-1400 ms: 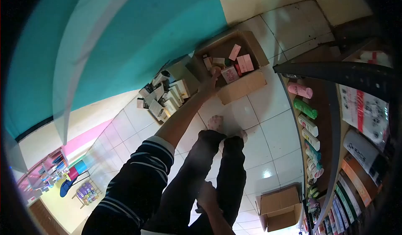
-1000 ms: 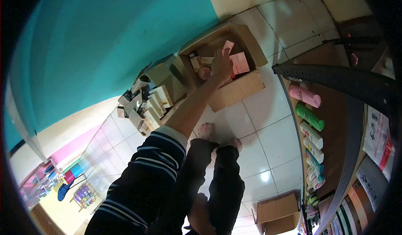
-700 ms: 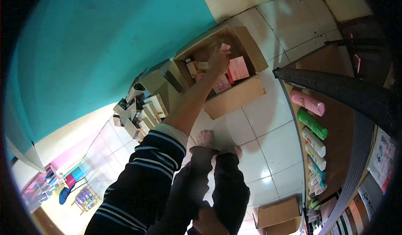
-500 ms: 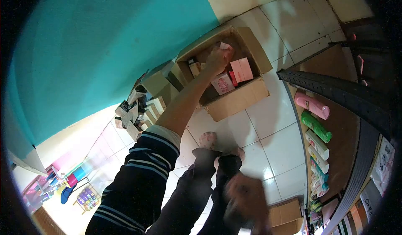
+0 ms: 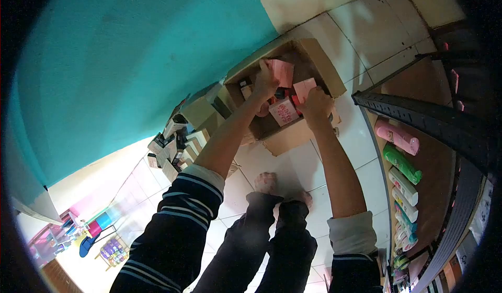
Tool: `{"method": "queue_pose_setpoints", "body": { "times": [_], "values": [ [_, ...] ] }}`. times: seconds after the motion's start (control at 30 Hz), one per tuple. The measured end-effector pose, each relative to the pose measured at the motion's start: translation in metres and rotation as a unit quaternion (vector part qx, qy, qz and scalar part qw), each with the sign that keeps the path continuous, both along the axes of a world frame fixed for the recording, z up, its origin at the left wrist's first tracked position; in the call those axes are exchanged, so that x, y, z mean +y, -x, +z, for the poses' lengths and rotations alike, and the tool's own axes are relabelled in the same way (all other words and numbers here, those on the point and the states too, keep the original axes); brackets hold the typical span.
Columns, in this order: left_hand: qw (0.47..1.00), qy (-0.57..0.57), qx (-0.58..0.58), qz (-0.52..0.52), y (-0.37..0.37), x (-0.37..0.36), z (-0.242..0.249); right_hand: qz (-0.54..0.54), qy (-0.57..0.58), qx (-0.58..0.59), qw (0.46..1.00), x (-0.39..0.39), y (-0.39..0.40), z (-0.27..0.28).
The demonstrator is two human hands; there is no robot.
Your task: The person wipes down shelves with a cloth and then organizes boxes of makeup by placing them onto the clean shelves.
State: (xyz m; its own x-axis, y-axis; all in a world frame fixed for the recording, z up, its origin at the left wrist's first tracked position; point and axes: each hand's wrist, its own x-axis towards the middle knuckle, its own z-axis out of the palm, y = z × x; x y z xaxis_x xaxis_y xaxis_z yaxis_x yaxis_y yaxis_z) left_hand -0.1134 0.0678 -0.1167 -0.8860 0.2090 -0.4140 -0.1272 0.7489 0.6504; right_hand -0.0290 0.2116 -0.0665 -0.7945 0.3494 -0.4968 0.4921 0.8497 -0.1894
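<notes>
Both of my hands are inside an open cardboard box [image 5: 321, 65] on the tiled floor. My left hand [image 5: 265, 84] is closed on a pink box [image 5: 282, 73] near the far side. My right hand [image 5: 317, 105] is at the right side, its fingers bent over the lower edge of another pink box [image 5: 304, 88]; whether it grips that box cannot be made out. Between the hands lies a white box with pink print [image 5: 284, 112], next to a small red item [image 5: 296, 100]. A small dark and beige box [image 5: 246, 88] stands at the left end.
Several small boxes [image 5: 172, 146] are piled against the teal wall [image 5: 141, 58] at left. On the right, a shelf with a dark metal frame [image 5: 418, 118] holds a pink bottle [image 5: 397, 136] and a green bottle [image 5: 402, 163]. My feet are just below the cardboard box.
My right hand has moved up from near my legs into the cardboard box. My left hand has shifted slightly left and down, and the pink box beside it now shows more fully.
</notes>
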Motion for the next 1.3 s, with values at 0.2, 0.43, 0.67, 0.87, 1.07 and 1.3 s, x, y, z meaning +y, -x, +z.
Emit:
{"method": "queue_pose_setpoints", "body": {
  "times": [0.2,0.43,0.67,0.87,1.07,1.3],
  "values": [
    [0.958,-0.224,0.127,0.126,-0.01,-0.011,0.029,-0.135,0.122,0.061,0.981,0.031,-0.022,0.044],
    [0.761,-0.575,-0.134,0.268,-0.076,-0.043,0.204,-0.302,0.482,0.141,0.811,0.055,-0.125,0.149],
    [0.88,-0.408,-0.147,0.195,-0.159,-0.035,0.372,-0.375,0.589,0.093,0.71,0.057,-0.213,0.354],
    [0.876,-0.425,-0.218,-0.07,-0.237,-0.03,0.529,-0.073,0.589,-0.041,0.804,0.077,-0.202,0.537],
    [0.786,-0.426,-0.44,0.091,-0.295,-0.033,0.708,0.082,0.519,-0.07,0.848,0.077,-0.21,0.685],
    [0.86,-0.448,-0.239,-0.046,-0.33,-0.063,0.777,0.328,0.511,-0.113,0.786,0.028,-0.188,0.786]
  ]
}}
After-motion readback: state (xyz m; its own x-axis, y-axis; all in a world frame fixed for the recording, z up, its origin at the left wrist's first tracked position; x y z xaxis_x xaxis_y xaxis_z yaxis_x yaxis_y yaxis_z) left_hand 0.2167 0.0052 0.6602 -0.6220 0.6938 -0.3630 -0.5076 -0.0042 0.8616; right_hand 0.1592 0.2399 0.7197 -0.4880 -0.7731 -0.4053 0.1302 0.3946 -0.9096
